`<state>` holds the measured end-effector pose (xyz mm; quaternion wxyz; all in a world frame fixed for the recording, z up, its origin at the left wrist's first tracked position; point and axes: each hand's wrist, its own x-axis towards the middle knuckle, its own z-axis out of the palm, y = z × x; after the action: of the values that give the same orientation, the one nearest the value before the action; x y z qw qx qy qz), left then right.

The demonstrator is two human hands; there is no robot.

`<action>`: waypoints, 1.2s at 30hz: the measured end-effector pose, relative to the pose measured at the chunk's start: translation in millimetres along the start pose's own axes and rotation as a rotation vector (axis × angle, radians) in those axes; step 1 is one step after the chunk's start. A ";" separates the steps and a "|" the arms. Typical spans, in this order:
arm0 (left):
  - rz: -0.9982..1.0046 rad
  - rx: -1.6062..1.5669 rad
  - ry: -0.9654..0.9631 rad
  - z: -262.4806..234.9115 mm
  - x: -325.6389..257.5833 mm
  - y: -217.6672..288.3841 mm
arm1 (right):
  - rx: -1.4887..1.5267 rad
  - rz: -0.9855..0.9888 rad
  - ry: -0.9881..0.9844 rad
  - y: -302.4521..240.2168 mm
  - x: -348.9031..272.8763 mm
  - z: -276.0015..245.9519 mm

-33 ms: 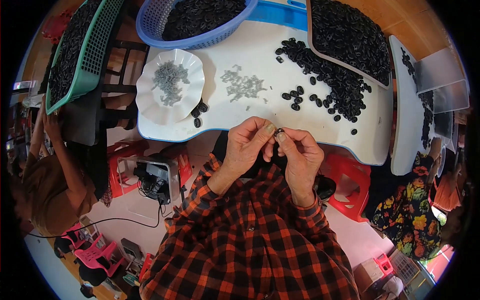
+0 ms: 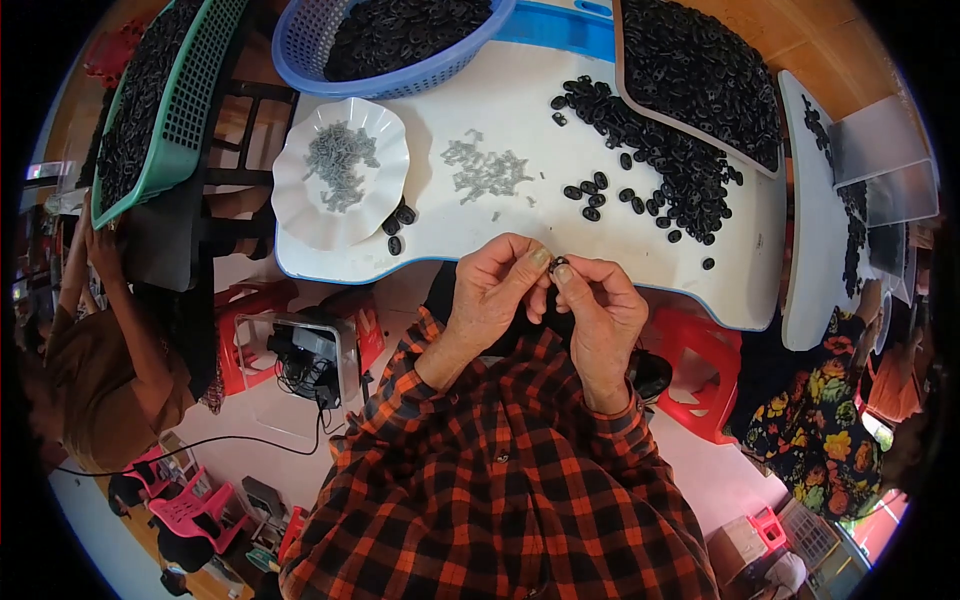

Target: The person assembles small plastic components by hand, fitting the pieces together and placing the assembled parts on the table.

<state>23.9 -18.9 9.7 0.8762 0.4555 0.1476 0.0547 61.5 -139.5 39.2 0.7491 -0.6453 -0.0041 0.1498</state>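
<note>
Pinched between both sets of fingertips, just above the near edge of the white table (image 2: pixel 620 225): one small black ring (image 2: pixel 559 264), glossy, oval, likely plastic. Left hand (image 2: pixel 492 292) curled, thumb and forefinger closed on the ring from the left; right hand (image 2: pixel 603 310) likewise closed on it from the right, other fingers loosely folded. Both hands equally near, meeting at the ring; long axis too small to tell.

Farther off, to the right: a loose heap of black rings (image 2: pixel 650 150), matte to shiny, spilling from a dark tray (image 2: pixel 700 70). Farther left: a scatter of small grey metal clips (image 2: pixel 487 172), thin and dull, and a white scalloped plate (image 2: pixel 340 228) with more grey clips on it. Three stray black rings beside the plate. At the far edge, a blue mesh basket (image 2: pixel 300 40) full of black rings; far left, a green mesh basket (image 2: pixel 190 110), also filled.
</note>
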 end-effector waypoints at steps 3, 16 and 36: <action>0.015 0.006 0.013 1.6 -0.5 0.2 | -0.006 -0.005 0.004 -0.4 -0.1 1.2; -0.111 -0.285 -0.027 -0.5 0.6 -2.1 | 0.052 0.011 -0.019 0.4 -0.3 1.3; 0.108 0.152 0.089 9.2 -5.1 0.9 | -0.010 -0.105 -0.036 -3.8 -2.0 6.5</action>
<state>21.9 -26.7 16.5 0.8275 0.5250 0.1653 0.1106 59.2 -134.2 44.3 0.7524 -0.6453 -0.0523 0.1217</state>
